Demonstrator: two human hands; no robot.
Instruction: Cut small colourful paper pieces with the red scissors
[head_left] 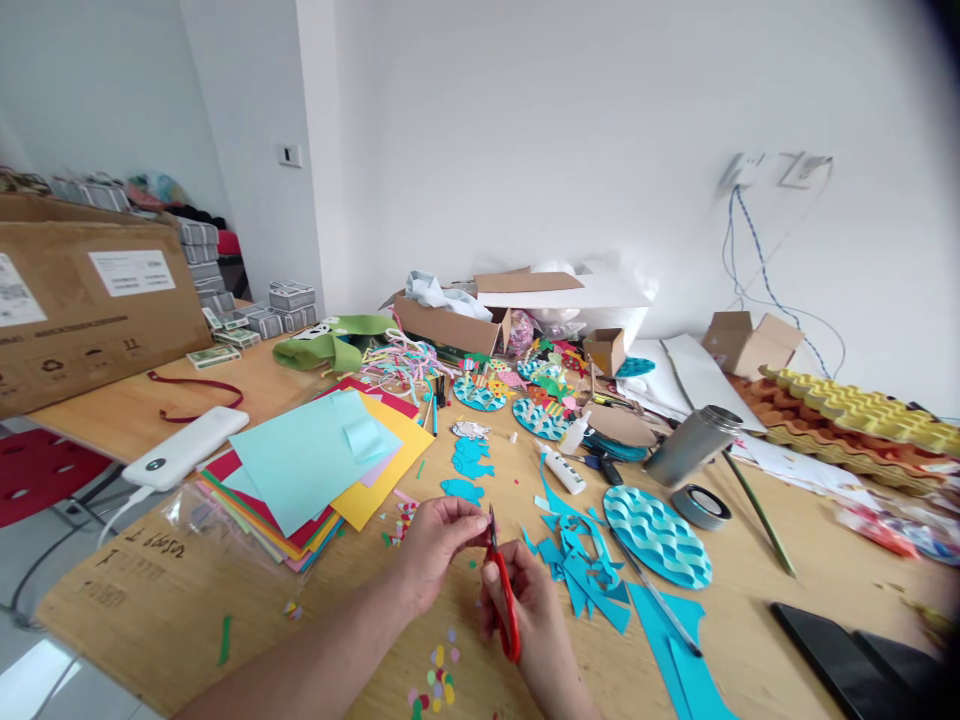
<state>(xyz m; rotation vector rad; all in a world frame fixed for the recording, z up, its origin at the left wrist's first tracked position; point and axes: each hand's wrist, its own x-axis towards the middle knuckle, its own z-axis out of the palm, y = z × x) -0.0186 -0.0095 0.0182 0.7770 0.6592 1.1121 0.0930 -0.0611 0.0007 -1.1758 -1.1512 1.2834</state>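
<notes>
My right hand (525, 600) grips a pair of red-handled scissors (508, 600), its dark blades pointing away from me. Close beside the blades, the fingers of my left hand (439, 550) are pinched together; whatever they hold is hidden or too small to make out. Beyond my hands lie blue paper fish cutouts (463, 490). To the right of the scissors is a heap of blue paper scraps (577, 565), with a blue oval (656, 535) bearing wavy strips behind it. Small coloured paper dots (439, 680) are scattered nearer to me.
A stack of coloured paper (300, 470) and a white power bank (187, 445) lie to the left. A glue bottle (564, 470), a metal flask (690, 445), a tape roll (701, 507) and a pen (667, 605) are on the right, with a black phone (832, 655) near the edge.
</notes>
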